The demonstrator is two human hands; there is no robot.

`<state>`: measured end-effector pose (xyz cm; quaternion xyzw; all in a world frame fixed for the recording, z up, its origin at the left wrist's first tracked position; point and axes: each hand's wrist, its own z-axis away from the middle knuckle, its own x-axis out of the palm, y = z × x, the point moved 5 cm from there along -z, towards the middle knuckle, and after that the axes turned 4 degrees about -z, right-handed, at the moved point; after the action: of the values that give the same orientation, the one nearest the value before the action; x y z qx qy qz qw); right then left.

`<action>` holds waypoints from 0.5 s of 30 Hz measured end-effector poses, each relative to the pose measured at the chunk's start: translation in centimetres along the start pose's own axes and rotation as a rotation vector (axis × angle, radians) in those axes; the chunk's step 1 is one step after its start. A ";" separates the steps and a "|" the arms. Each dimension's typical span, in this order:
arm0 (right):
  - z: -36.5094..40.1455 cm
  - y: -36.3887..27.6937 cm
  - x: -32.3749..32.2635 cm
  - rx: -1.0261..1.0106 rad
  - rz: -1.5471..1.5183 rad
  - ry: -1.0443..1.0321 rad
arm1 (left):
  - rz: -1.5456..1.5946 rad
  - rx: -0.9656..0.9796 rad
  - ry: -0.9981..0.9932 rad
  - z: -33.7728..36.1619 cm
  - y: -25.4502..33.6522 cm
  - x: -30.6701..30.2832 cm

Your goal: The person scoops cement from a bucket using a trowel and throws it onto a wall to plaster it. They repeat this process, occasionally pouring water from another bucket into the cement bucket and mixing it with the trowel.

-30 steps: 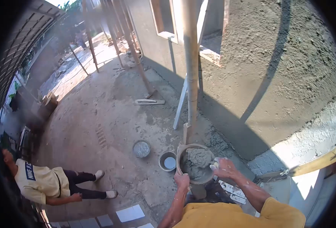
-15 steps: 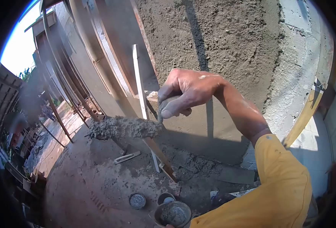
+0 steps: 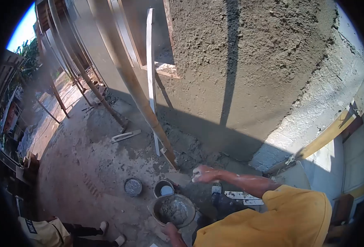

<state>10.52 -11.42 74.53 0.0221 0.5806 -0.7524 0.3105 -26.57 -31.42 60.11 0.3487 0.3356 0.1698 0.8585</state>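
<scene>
My right hand (image 3: 205, 174) is closed on a trowel, its handle mostly hidden by the fingers. The grey trowel blade (image 3: 178, 178) points left, above and behind a basin (image 3: 150, 209) of wet mortar (image 3: 174, 210). At the basin's near rim, my left hand (image 3: 171, 229) grips the edge. Just behind the basin stands a bucket (image 3: 159, 189) with something pale inside. A smaller round container (image 3: 133, 187) sits on the ground to its left.
A plastered wall (image 3: 256, 82) rises ahead, rough above and smoother below. A bamboo pole (image 3: 143, 107) and white batten (image 3: 150, 61) lean there. A float (image 3: 126, 136) lies on the ground. Another person (image 3: 46, 232) is at the lower left. Pale boards (image 3: 241, 195) lie near my feet.
My right hand has dropped from before the wall to near the basin. The long mortar load on the trowel is gone from view. The view has tilted down, showing my left hand and the other person.
</scene>
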 end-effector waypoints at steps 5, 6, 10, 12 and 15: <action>1.8 2.9 8.2 -0.470 0.805 0.081 | -0.002 0.144 -0.244 2.3 2.6 3.8; 3.2 4.8 10.7 -0.574 0.861 0.163 | 0.000 0.205 -0.317 4.5 5.1 4.0; 8.1 0.1 12.5 -0.489 0.884 0.274 | -0.037 0.183 -0.441 6.4 8.0 5.6; 6.7 -1.0 8.8 -0.136 0.873 0.146 | -0.135 0.369 -0.410 5.7 7.3 6.4; 8.1 2.5 11.9 0.028 0.729 -0.022 | -0.017 0.396 -0.528 8.5 9.5 5.6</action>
<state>4.77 -24.21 70.30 0.2237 0.5207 -0.6006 0.5640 -17.19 -25.92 68.86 0.5379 0.1308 -0.0020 0.8328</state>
